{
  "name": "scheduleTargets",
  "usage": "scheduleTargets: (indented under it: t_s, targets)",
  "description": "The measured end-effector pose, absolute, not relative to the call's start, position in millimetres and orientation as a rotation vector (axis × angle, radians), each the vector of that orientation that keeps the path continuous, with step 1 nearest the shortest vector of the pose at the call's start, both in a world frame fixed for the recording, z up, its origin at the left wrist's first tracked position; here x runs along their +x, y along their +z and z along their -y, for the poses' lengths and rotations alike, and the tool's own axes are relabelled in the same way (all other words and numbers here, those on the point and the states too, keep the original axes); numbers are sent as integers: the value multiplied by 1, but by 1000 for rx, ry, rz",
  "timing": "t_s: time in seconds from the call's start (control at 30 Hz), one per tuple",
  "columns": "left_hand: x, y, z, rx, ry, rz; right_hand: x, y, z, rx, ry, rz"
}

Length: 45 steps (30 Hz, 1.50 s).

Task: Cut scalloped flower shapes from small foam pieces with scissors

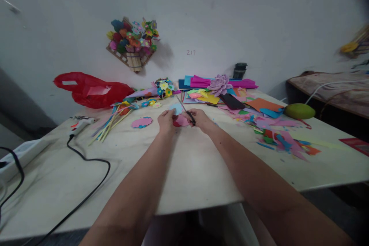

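My left hand (167, 122) pinches a light blue piece of paper (177, 108) above the middle of the table. In my right hand (200, 118) is a pair of scissors (189, 115) with dark handles, its blades pointing up and left beside the blue paper. Below and between the hands lies a pink and red paper piece (181, 120), partly covered by them. A pink round cutout (142, 122) with a blue scalloped edge rests left of my left hand.
A glue gun (82, 125) with a black cord and a power strip (23, 157) lie at left. Paper flowers on stems (111, 123) and a red bag (92, 90) are behind. Paper scraps (285, 140), a dark phone (232, 102) and a green oval object (300, 111) occupy the right.
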<state>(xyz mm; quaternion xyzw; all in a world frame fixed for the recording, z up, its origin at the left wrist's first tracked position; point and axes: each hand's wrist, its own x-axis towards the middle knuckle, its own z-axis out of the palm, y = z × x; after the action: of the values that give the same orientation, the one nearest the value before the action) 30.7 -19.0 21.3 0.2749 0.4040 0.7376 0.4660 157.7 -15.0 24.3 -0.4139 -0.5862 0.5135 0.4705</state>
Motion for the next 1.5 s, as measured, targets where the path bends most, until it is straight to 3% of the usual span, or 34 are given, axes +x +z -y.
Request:
scheduleTargets:
  t_s: [0.8, 1.5]
  targets:
    - [19, 12, 19, 1116, 1237, -854, 180, 33, 11, -962, 1287, 1274]
    - [21, 11, 15, 1091, 1411, -936, 167, 40, 20, -1090, 1226, 1210]
